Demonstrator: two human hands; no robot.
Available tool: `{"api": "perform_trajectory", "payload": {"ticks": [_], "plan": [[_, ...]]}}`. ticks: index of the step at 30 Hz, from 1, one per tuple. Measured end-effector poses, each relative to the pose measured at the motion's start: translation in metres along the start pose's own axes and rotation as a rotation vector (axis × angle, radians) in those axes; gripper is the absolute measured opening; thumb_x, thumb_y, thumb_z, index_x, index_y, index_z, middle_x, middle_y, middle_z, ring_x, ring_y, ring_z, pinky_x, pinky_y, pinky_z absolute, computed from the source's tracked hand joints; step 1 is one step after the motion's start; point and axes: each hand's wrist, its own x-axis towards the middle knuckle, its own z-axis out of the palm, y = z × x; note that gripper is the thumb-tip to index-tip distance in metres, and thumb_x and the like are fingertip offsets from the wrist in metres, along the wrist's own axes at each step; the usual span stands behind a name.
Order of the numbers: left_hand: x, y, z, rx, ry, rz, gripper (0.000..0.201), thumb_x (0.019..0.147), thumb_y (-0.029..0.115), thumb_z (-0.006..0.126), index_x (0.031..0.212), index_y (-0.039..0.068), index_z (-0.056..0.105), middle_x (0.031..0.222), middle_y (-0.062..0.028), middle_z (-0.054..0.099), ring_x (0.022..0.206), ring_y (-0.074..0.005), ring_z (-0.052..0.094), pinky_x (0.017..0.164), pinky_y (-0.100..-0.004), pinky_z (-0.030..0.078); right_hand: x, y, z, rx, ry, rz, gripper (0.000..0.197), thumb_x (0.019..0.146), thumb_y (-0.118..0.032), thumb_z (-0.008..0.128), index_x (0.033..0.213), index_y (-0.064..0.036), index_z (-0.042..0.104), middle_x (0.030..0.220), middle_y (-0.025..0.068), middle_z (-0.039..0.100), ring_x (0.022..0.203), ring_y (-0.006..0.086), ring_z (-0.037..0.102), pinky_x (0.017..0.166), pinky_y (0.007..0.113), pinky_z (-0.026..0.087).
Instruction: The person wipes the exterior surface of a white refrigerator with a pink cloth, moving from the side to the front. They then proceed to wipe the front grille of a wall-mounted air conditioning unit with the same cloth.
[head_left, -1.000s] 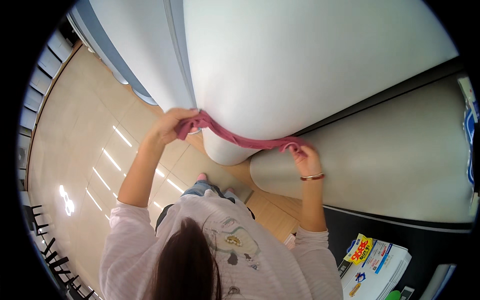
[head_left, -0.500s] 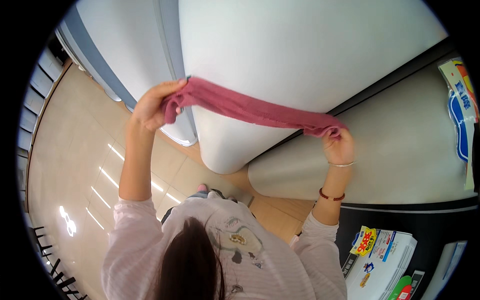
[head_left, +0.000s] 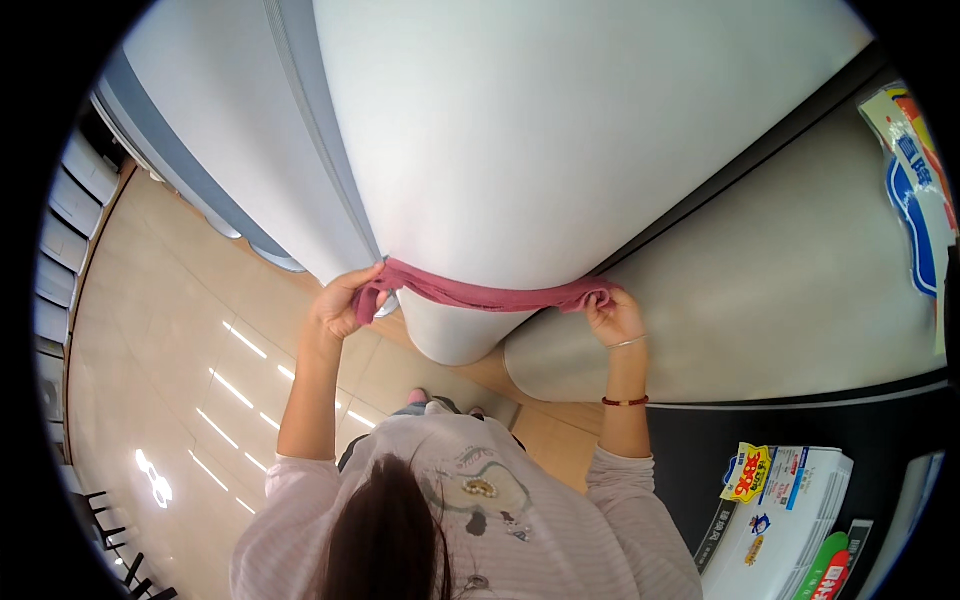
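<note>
A dark pink cloth (head_left: 480, 296) is stretched in a narrow band between my two hands, sagging a little in its middle. My left hand (head_left: 345, 303) pinches one end, with a loose fold hanging below the fingers. The other end is bunched in the closed fingers of my right hand (head_left: 613, 318). Behind the cloth stands a tall white rounded appliance cabinet (head_left: 520, 130); the band lies across its lower front, and I cannot tell whether it touches all along.
A grey-beige cabinet (head_left: 740, 250) stands to the right, bearing a colourful sign (head_left: 912, 190). A bluish-white cabinet (head_left: 220, 120) is at the left. Lower right, a white wall unit (head_left: 790, 520) with labels sits on a black surface (head_left: 690, 440). Tiled floor (head_left: 180, 330) spreads left.
Both hands have come lower and closer together, bringing the cloth down the white cabinet. The band, slanted before, is now nearly level and sags slightly.
</note>
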Motion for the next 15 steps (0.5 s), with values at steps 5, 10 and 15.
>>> {"api": "perform_trajectory", "payload": {"ticks": [5,10,15], "plan": [[0.004,-0.017,-0.016,0.040,0.039,-0.077,0.019,0.080,0.009,0.058,0.092,-0.006,0.054,0.087,-0.0114,0.059,0.073,-0.0155,0.061,0.058,-0.0209,0.055,0.013,0.003,-0.018,0.029,0.219,-0.003,0.009,0.077,-0.003,0.051,0.082,0.0047,0.054,0.087,0.0156,0.058,0.083,0.0278,0.057,0.070,0.031,0.055],[-0.004,-0.030,-0.005,0.161,0.073,-0.019,0.025,0.081,0.014,0.059,0.095,-0.006,0.054,0.089,-0.0111,0.059,0.073,-0.0126,0.059,0.062,-0.0174,0.053,0.010,-0.015,0.014,-0.083,0.249,-0.119,0.003,0.076,0.003,0.050,0.077,0.0044,0.053,0.082,0.0157,0.058,0.079,0.0279,0.059,0.071,0.036,0.055],[-0.018,-0.022,0.014,0.290,0.032,0.068,0.027,0.082,0.015,0.058,0.096,-0.008,0.055,0.092,-0.0116,0.059,0.077,-0.0120,0.058,0.066,-0.0176,0.052,-0.019,-0.027,0.073,-0.303,0.171,-0.234,0.004,0.076,0.005,0.049,0.076,0.0054,0.052,0.082,0.0167,0.058,0.080,0.0279,0.058,0.076,0.038,0.053]]}}
